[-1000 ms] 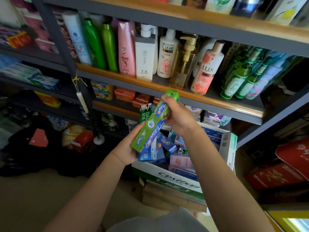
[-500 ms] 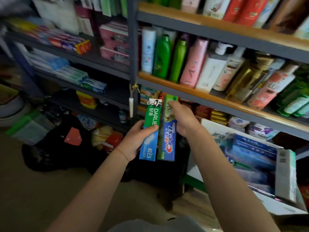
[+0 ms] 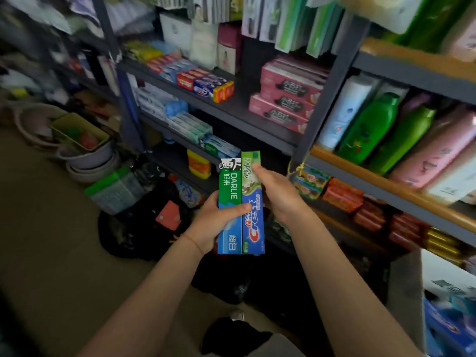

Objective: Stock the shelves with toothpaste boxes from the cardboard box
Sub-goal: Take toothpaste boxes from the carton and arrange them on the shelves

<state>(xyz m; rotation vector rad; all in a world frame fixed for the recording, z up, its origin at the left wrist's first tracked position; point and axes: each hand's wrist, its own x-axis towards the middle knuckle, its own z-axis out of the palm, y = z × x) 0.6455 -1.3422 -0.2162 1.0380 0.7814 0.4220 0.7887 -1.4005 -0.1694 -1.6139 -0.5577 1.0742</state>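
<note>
Currently the left hand [image 3: 211, 225] grips the Darlie box [image 3: 230, 202], the right hand [image 3: 278, 191] apparently pinches the Crest box [image 3: 253, 210]; keep both squared, shelve onto the toothpaste shelf [image 3: 231, 109].

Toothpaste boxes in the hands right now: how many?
2. The Darlie box is on the left, gripped by the left hand; the Crest box stands beside it, touching, with the right hand on it. More may be hidden behind.
</note>
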